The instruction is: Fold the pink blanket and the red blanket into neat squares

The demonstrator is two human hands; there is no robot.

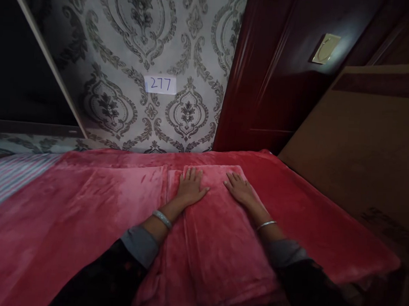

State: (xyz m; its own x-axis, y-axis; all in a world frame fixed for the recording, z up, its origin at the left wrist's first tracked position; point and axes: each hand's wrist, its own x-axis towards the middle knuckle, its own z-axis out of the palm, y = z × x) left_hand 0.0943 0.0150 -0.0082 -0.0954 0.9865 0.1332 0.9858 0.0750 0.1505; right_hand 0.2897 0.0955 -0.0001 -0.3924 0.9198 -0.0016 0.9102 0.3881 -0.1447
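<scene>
L/R hands (190, 187) flat on blkt (223, 241)

Both hands (189, 188) (239, 189) flat on folded red blanket (223, 245), patterned wallpaper (192, 56) beyond.

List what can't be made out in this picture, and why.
All in the head view:
Palms of the left hand and right hand: face down on the red cloth.
Whatever lies beneath: covered by that cloth.
Black panel and striped cloth: cut off by the left edge.
Marks on the brown board: too dark.

Damask-patterned wall (162, 45), glossy dark-red panelling (270, 83), pale switch plate (326, 49), dark screen (20, 65) at left
</scene>
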